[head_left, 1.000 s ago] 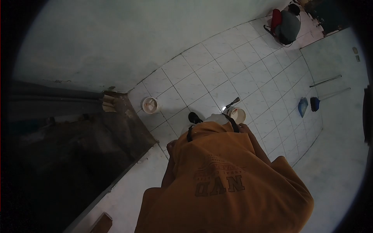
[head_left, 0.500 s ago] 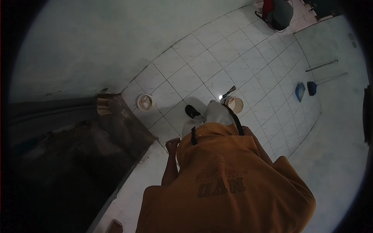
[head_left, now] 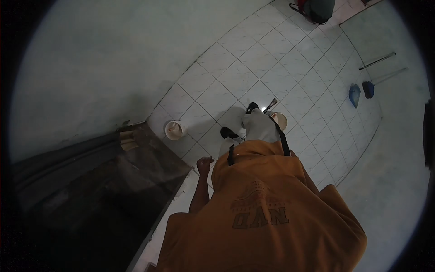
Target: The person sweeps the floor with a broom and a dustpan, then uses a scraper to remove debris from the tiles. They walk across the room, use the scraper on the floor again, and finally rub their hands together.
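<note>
Person is standing on a white tiled floor (head_left: 235,68), cam looking straight down over an orange shirt (head_left: 263,213) w/ dark print on the front. Left hand (head_left: 205,163) is hanging at the side, just off the shirt's left edge. Its fingers are curling in loosely, half spread, pinching nothing & touching nothing. Right hand isn't showing: the shirt is covering that side, so can't tell its state.

Nearest thing to the left hand is a small white bucket (head_left: 174,129). It is standing upright on the floor, ahead & a bit left of the hand, clearly apart from it, and just beside the corner of a dark sunken area (head_left: 90,195) that is filling the lower left. Inside is looking stained; contents too dim to tell.

Legs in light trousers (head_left: 258,127) are standing one ahead of the other: near black shoe (head_left: 229,133), far black shoe (head_left: 251,108). A second bucket (head_left: 279,120) is sitting just right of the fwd leg, partly hidden by it. A flat-bladed tool (head_left: 272,104) is poking out by its far rim, blade catching light.

Far right, by the wall base, a blue dustpan (head_left: 354,95) & blue brush head (head_left: 368,89) are lying side by side, w/ two long handles (head_left: 378,60) just beyond. At the top edge a grey-and-red shape (head_left: 317,7) is showing, too cut off to ID.
</note>
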`<state>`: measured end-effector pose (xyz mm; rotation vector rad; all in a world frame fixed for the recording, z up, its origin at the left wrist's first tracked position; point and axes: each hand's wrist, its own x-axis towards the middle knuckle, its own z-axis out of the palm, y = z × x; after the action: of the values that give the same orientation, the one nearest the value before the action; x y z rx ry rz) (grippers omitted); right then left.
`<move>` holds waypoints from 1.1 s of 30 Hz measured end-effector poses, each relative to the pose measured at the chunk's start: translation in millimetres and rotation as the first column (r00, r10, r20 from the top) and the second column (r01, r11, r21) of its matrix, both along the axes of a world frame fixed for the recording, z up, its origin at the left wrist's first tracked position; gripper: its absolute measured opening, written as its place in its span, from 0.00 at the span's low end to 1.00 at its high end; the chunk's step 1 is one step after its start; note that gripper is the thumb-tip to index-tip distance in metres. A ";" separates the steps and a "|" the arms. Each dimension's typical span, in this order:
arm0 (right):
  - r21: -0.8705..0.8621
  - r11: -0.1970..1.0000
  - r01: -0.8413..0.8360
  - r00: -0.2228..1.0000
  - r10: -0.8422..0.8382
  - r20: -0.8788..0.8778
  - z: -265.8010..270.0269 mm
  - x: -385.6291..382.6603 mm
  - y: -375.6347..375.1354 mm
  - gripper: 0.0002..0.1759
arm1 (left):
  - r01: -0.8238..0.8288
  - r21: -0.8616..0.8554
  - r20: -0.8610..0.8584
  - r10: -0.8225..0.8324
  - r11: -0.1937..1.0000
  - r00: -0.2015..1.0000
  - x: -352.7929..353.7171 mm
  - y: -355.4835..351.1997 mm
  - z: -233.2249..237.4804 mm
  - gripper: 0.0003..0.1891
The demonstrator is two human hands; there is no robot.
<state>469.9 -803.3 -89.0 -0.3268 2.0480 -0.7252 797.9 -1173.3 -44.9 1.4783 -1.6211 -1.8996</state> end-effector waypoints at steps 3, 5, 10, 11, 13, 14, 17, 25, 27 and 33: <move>0.004 0.998 0.066 0.998 -0.066 0.018 8.6 -15.3 -7.4 0.21 | 0.120 -0.034 0.100 -0.116 0.992 0.988 -33.2 -18.4 17.5 0.09; -0.007 0.994 0.105 0.994 -0.105 0.026 17.5 -28.5 -16.6 0.21 | 0.208 -0.061 0.111 -0.200 0.976 0.973 -52.0 -33.6 13.2 0.09; -0.023 0.982 0.189 0.978 -0.190 -0.085 21.2 -69.4 -47.3 0.24 | 0.268 -0.111 0.061 -0.262 0.957 0.963 -122.1 -67.6 19.9 0.14; -0.029 0.979 0.203 0.975 -0.204 -0.087 28.2 -77.5 -56.2 0.24 | 0.281 -0.117 0.059 -0.276 0.953 0.959 -134.9 -75.7 16.2 0.14; -0.054 0.946 0.320 0.946 -0.317 0.060 38.0 -87.3 -61.1 0.27 | 0.251 -0.127 0.081 -0.242 0.960 0.967 -154.6 -86.9 12.6 0.14; -0.055 0.940 0.335 0.941 -0.332 0.060 38.6 -89.9 -61.5 0.27 | 0.266 -0.129 0.081 -0.257 0.955 0.963 -162.5 -89.8 12.6 0.14; -0.111 0.927 0.359 0.933 -0.360 0.012 35.4 -92.6 -58.9 0.27 | 0.224 -0.116 0.090 -0.214 0.968 0.973 -188.2 -97.3 16.0 0.14; 0.168 0.659 0.733 0.618 -0.749 0.238 84.6 -57.7 -53.9 0.25 | 0.495 -0.148 0.295 -0.439 0.856 0.849 -218.0 -120.7 24.1 0.09; 0.196 0.590 0.783 0.543 -0.803 0.246 85.6 -37.6 -53.5 0.29 | 0.540 -0.108 0.370 -0.470 0.835 0.801 -227.9 -135.2 19.0 0.09; 0.274 0.379 0.884 0.306 -0.912 0.273 94.8 7.2 -85.5 0.28 | 0.719 -0.021 0.180 -0.705 0.695 0.686 -288.9 -197.3 6.4 0.10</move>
<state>477.1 -888.8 5.9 1.0983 1.7092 -1.2470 509.0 -1370.6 -38.6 1.0363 -2.6159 -2.0321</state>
